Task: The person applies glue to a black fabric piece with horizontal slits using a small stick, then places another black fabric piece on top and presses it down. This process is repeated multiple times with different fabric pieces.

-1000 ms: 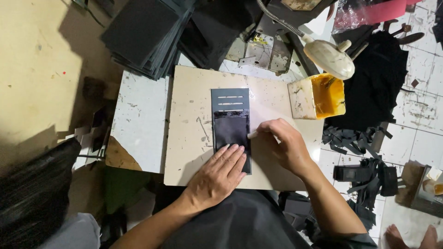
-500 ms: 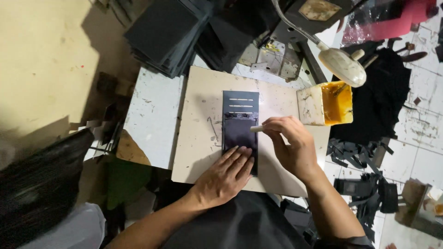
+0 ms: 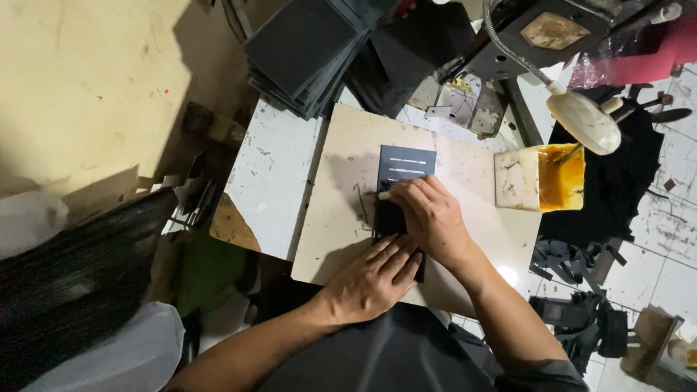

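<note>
Since the earlier frame, the right hand has been shifted leftward across the dark rectangular piece, its tool tip now lying at the piece's left edge rather than its right. To the left of that grip, the left hand is pressed flat, fingers extended and grasping nothing, on the near end of the piece, which is laid on the beige board. The right hand is closed around a small white-tipped tool; well to its right, a yellow-stained glue tray is set beneath a lamp head.
</note>
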